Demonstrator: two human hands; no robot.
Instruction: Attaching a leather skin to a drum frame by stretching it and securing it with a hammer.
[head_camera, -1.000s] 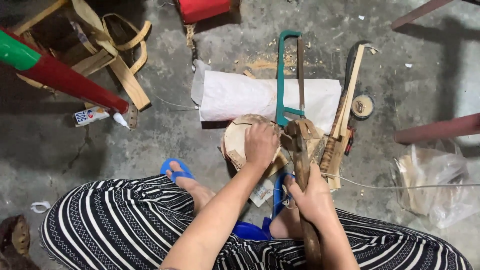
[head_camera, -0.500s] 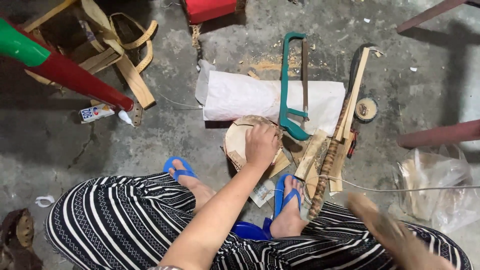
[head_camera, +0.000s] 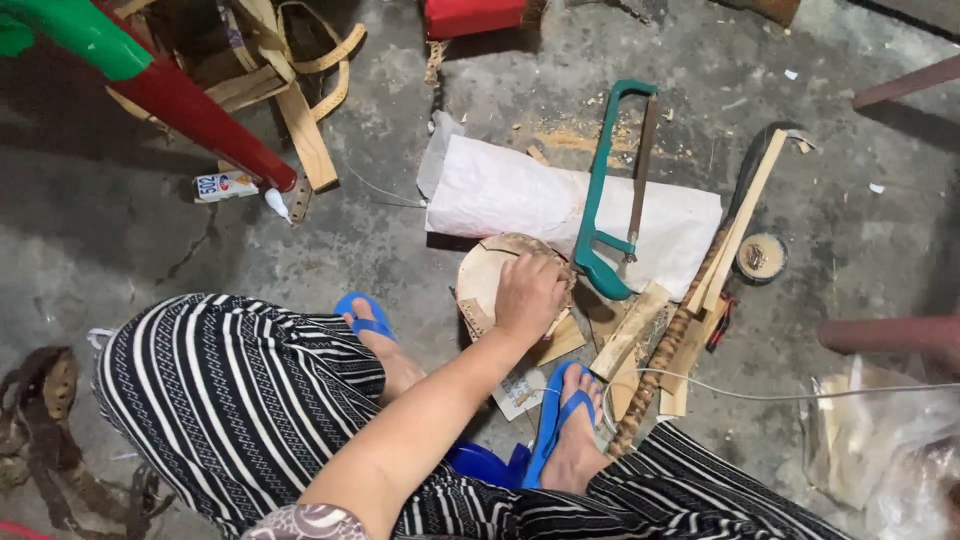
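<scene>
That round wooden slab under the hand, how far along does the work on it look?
Sawdust on the floor beside the white sack suggests some cutting is done, and the green-framed hacksaw lies set down. In hand: the left hand presses on the round wooden slab; the right hand is out of view. The wood strips by the blue sandal lie loose, seemingly unused.

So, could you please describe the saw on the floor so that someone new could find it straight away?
Start at the white sack lying flat on the concrete floor, just beyond the left hand resting on a round wooden piece. The hacksaw lies across the sack's middle. It is the only teal metal frame there; the things beside it are bare wood.
</scene>
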